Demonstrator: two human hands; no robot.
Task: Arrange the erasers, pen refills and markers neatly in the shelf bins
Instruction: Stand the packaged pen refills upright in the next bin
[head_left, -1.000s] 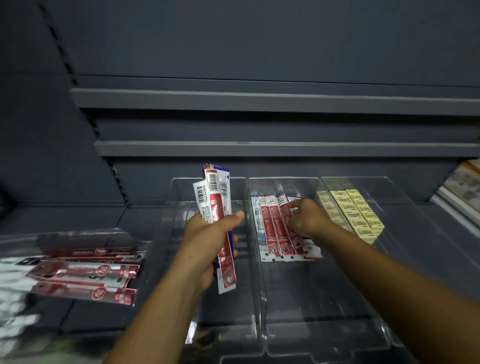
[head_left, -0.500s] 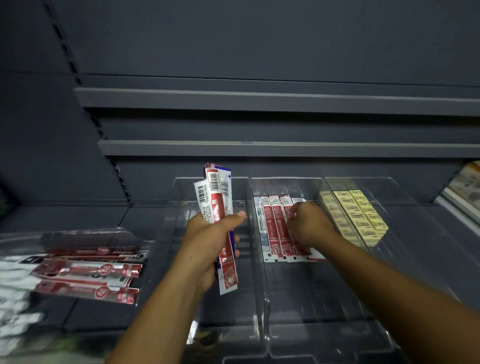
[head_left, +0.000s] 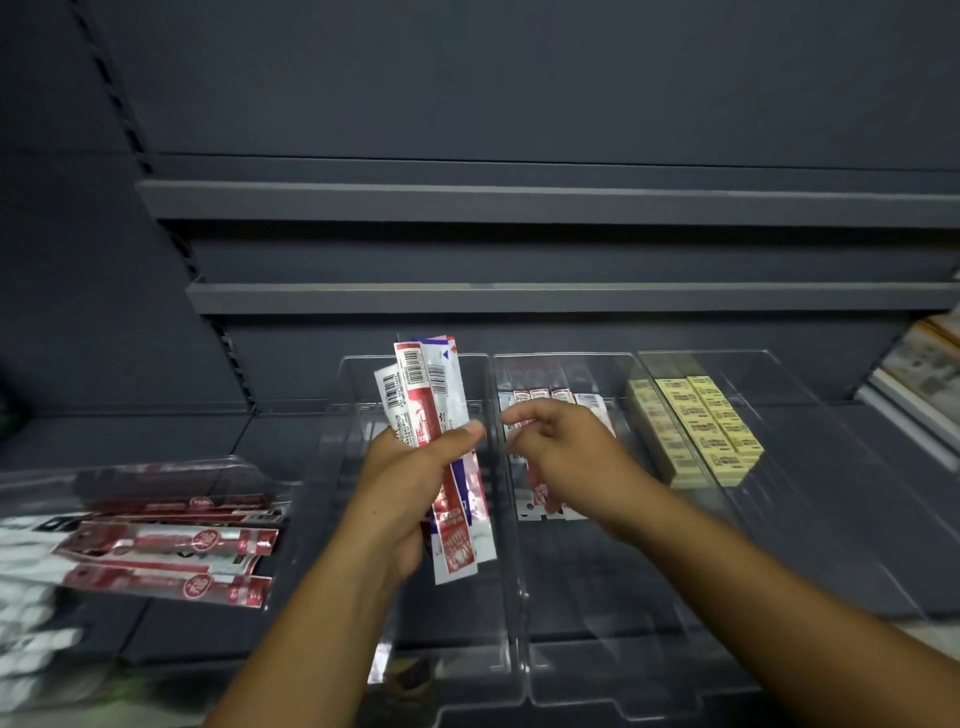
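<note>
Three clear plastic bins sit side by side on the dark shelf (head_left: 893, 467). The right bin (head_left: 789, 545) holds rows of small yellow block erasers (head_left: 701, 426). The middle bin (head_left: 613, 597) holds flat red and white packets (head_left: 550, 397) lying in a row. The left hand (head_left: 415, 483) grips a bunch of refills (head_left: 426, 410), long and shiny, upright over the left bin (head_left: 358, 395), with the thumb across the front. The right hand (head_left: 566, 457) is over the middle bin, its fingers (head_left: 519, 415) loosely bent and holding nothing. Red marker packs (head_left: 171, 545) lie at the far left.

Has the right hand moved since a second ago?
Yes. The right hand has shifted left across the middle bin, off the laid-out refills and up to the clear divider, beside the packets in the left hand.
</note>
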